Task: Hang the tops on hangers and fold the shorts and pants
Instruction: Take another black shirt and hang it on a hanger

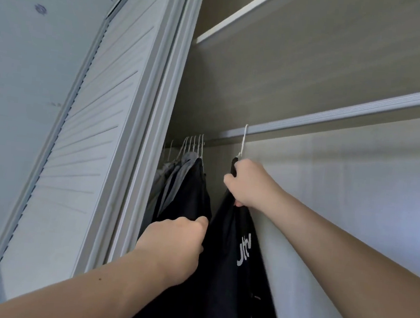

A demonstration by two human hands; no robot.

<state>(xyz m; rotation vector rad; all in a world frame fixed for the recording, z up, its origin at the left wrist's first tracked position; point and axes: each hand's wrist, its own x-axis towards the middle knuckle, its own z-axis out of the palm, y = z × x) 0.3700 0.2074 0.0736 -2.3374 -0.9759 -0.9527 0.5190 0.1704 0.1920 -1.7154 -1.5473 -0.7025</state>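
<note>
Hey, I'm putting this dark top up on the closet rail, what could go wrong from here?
One: your left hand grips the dark top low down; a hard tug may pull it askew on the white hanger or lift its hook off the rail. Two: your right hand holds the hanger's neck; letting go before the hook settles might drop it.
</note>
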